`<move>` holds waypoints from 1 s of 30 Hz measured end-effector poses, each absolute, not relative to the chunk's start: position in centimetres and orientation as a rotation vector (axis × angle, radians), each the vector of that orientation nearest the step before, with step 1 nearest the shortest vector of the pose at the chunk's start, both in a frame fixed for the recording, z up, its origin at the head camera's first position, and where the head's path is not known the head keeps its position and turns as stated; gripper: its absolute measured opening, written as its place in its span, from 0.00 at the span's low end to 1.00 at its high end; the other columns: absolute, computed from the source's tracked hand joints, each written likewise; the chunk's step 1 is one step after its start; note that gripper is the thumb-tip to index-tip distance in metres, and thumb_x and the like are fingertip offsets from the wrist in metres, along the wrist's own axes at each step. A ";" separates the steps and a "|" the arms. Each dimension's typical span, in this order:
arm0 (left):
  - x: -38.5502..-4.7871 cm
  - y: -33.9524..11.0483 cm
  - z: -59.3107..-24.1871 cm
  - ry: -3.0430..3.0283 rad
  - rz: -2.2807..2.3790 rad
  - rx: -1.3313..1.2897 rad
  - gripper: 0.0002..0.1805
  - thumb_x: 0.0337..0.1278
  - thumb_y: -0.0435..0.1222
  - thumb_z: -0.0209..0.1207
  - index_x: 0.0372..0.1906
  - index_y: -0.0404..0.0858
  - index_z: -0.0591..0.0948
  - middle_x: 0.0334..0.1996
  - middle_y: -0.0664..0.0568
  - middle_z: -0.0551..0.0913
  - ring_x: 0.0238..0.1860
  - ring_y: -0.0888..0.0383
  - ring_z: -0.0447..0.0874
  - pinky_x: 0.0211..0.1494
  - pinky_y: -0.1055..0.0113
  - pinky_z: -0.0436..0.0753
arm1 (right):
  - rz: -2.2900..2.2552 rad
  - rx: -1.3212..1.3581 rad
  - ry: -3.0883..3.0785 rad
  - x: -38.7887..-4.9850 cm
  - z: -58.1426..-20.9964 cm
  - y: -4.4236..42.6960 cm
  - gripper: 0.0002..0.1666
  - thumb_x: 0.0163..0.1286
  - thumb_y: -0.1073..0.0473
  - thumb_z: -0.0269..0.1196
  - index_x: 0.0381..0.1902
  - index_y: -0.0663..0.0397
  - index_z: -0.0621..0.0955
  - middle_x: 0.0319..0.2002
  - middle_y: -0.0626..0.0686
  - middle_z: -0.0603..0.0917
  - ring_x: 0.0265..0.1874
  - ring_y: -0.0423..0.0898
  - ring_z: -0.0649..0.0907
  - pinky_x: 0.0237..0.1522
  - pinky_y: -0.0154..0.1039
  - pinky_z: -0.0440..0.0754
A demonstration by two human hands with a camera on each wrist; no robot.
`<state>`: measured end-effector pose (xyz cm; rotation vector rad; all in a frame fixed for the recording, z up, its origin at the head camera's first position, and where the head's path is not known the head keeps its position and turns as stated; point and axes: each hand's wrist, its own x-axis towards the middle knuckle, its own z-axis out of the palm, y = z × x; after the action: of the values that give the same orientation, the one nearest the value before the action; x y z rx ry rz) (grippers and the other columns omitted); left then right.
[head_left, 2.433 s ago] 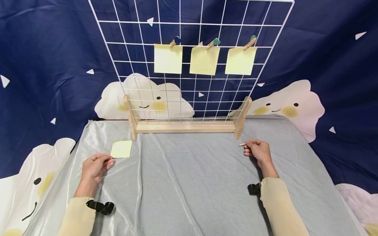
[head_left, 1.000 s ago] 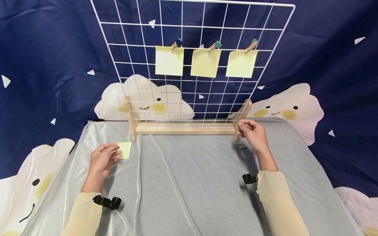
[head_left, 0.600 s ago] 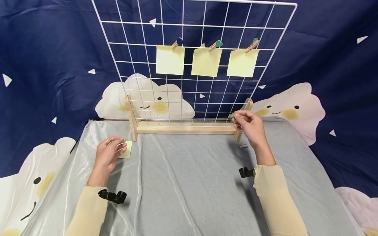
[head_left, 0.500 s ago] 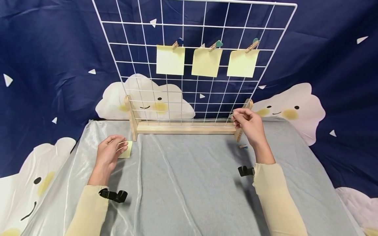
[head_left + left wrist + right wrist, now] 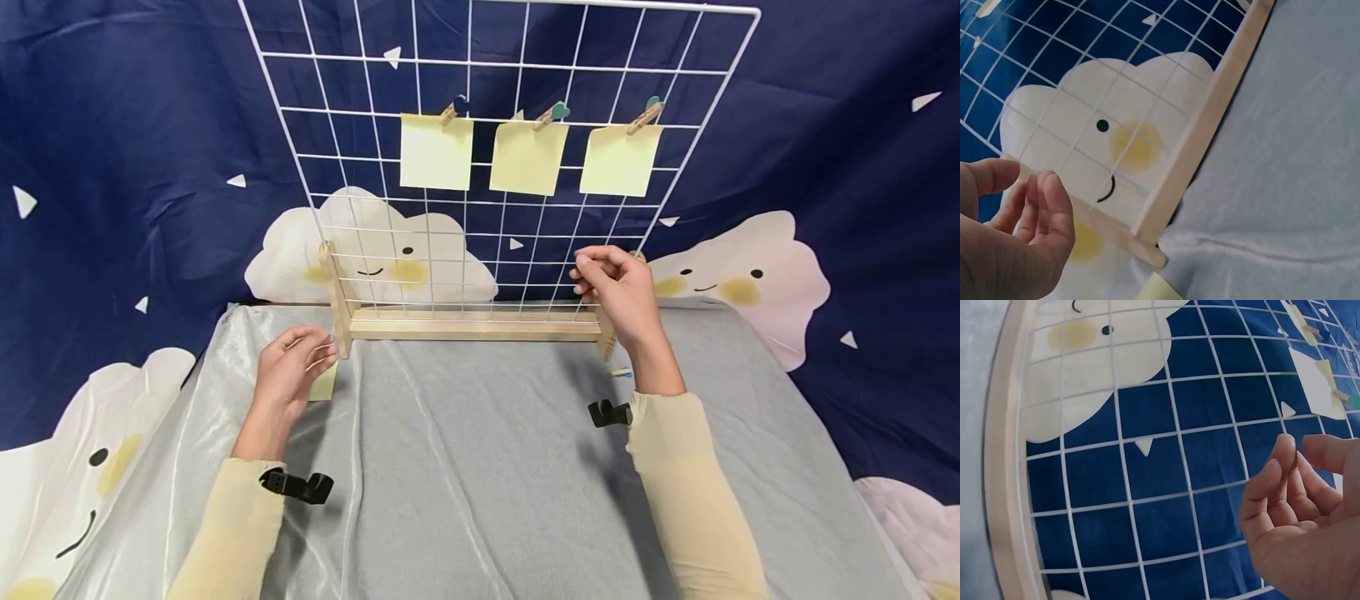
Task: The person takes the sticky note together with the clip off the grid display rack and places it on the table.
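My left hand (image 5: 288, 371) is raised over the table, fingers loosely bent, with nothing in it; a gap shows between thumb and fingers in the left wrist view. Below it, partly hidden, lies a yellow sticky note (image 5: 322, 387). My right hand (image 5: 618, 292) hovers before the grid's lower right part, also holding nothing. A small wooden clothespin (image 5: 622, 373) with a blue end lies on the cloth beneath it. Three yellow notes, left (image 5: 437, 153), middle (image 5: 528, 158) and right (image 5: 621, 161), hang on the white wire grid (image 5: 363, 158), each pinned by a heart-topped clothespin.
The grid stands in a wooden base (image 5: 472, 327) at the table's back edge. Grey cloth (image 5: 465, 467) covers the table and has a few folds. Behind hangs a dark blue curtain (image 5: 135, 125) with printed clouds.
My right hand has let go of the clothespin, leaving it on the table, then risen up and left. My left hand has left the sticky note and moved up and right.
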<state>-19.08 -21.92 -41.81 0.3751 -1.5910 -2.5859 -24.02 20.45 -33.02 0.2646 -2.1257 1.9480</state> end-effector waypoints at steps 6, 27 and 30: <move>-19.7 -20.9 -40.9 -1.542 -2.611 0.342 0.06 0.69 0.24 0.58 0.35 0.36 0.79 0.29 0.49 0.85 0.30 0.59 0.85 0.37 0.71 0.88 | 1.961 0.313 -2.120 -24.4 -32.2 19.3 0.05 0.74 0.63 0.64 0.44 0.58 0.84 0.29 0.49 0.85 0.23 0.41 0.82 0.28 0.31 0.83; -21.2 -18.1 -37.9 -1.719 -2.530 0.153 0.03 0.67 0.27 0.61 0.40 0.36 0.79 0.32 0.50 0.85 0.30 0.59 0.86 0.37 0.72 0.87 | 1.911 0.419 -2.108 -25.6 -29.1 17.3 0.08 0.74 0.62 0.64 0.46 0.59 0.85 0.30 0.53 0.86 0.24 0.43 0.82 0.29 0.32 0.84; -21.4 -17.9 -37.6 -1.733 -2.525 0.132 0.03 0.67 0.27 0.62 0.40 0.37 0.79 0.31 0.50 0.86 0.30 0.59 0.86 0.38 0.71 0.87 | 1.934 0.423 -2.103 -25.6 -28.7 17.1 0.08 0.73 0.62 0.64 0.46 0.60 0.85 0.30 0.53 0.86 0.24 0.43 0.83 0.29 0.32 0.84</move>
<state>-21.39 -17.92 -37.63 0.1318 -1.7328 -2.5249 -25.65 17.07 -28.73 0.4231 -2.1028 1.9343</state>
